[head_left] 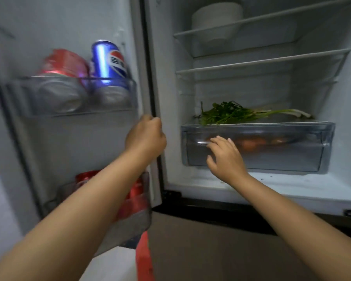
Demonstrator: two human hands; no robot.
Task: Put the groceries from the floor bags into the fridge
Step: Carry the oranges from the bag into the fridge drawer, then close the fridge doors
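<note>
Clear plastic crisper drawer (292, 147) runs crosswise right in front of your right hand (226, 157), whose fingers (215, 141) are spread, touching its front. Your left hand (145, 136) grips the fridge door (69, 138) edge. No groceries in hand; floor bags out of view.

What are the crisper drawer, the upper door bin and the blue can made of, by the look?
Clear crisper drawer: looks like glossy transparent plastic; orange produce shows through its front, and a highlight glints by the right hand.
Clear upper door bin: likely the same see-through plastic; can bases show through it.
Blue Pepsi can: probably aluminium with a printed gloss coat, given the bright vertical sheen.
</note>
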